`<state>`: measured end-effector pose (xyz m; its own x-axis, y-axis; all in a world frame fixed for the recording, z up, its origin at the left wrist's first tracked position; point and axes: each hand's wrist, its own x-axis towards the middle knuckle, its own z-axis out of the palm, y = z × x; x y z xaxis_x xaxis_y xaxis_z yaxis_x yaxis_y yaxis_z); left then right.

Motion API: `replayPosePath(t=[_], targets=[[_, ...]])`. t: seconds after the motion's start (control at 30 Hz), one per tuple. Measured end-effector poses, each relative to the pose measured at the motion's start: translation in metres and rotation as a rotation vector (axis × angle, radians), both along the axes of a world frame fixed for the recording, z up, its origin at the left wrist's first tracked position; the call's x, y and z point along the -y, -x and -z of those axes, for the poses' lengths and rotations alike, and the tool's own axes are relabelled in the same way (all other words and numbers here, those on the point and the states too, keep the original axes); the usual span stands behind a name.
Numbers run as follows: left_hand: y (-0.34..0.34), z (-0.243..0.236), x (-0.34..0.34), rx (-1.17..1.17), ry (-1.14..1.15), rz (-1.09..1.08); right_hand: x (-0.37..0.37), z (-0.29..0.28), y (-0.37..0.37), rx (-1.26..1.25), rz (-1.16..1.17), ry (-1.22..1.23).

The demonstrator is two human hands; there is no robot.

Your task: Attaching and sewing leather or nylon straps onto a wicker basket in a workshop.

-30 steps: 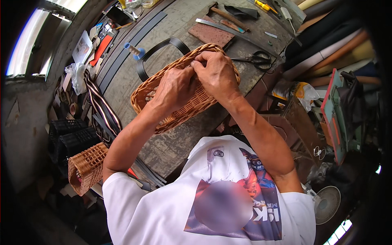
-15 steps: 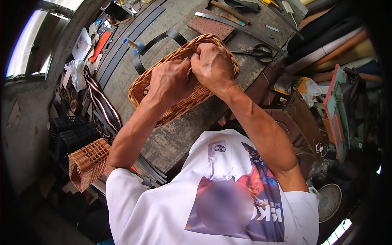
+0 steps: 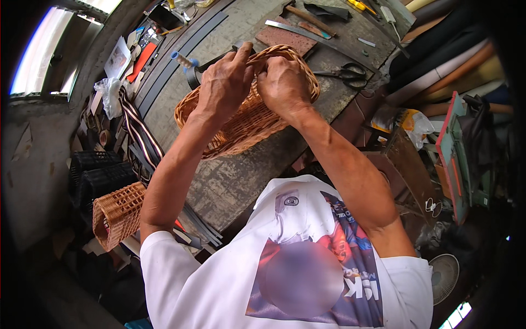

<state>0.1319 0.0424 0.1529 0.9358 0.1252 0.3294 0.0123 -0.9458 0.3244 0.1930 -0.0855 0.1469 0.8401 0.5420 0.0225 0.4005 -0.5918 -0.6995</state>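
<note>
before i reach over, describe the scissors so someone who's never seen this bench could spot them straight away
Start at the worn worktable, then the tan wicker basket over it. Just right of the basket, the scissors lie on the worktable, pointing toward it. Dark and loop-handled, they stand out from the wooden-handled tool and straight metal strip farther up the picture.

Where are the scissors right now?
Head view, right of centre in the upper half: the black-handled scissors lie on the worktable, just right of the wicker basket, blades pointing toward it.
</note>
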Motion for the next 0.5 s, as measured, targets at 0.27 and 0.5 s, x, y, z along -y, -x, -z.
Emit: replayPosePath(t=[0.27,0.5], targets=[[0.0000,0.0044,-0.0030,0.072,-0.016,0.041,0.0042,-0.0084,0.0015,-0.056,-0.026,-0.003],[0.0028,0.0048,-0.0039,0.093,0.007,0.034,0.0008,-0.0095,0.0042,-0.066,-0.004,0.018]])
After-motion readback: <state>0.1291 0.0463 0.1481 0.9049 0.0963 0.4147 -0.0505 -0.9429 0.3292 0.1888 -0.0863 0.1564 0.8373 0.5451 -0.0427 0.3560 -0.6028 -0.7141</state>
